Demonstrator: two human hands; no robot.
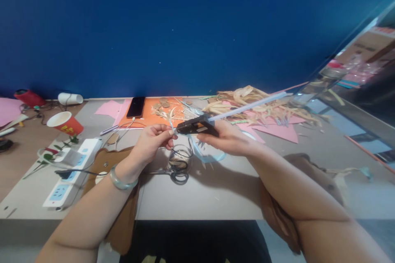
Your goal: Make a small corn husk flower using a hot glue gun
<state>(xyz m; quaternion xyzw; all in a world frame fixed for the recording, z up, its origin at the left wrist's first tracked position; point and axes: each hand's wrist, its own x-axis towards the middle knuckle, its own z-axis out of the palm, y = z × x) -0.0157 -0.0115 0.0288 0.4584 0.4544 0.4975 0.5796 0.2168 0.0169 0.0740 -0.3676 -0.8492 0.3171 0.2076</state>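
Observation:
My right hand (226, 137) is wrapped round a black glue gun (197, 126) with a long pale glue stick (247, 108) poking out of its back toward the upper right. Its nozzle points left at a thin pale strip (170, 122) pinched in the fingers of my left hand (152, 141), which wears a green bangle (121, 181) on the wrist. Both hands hover above the grey table (200, 197), just over a pair of scissors (175, 172) and a curl of light blue paper (210, 157).
An orange sheet (154, 115) with scraps and a black phone (136, 107) lie behind the hands. Dried husk strips (259, 104) on pink paper (280, 131) lie to the right. A white power strip (69, 172), red paper cup (65, 123) and brown cardboard (108, 164) are at left.

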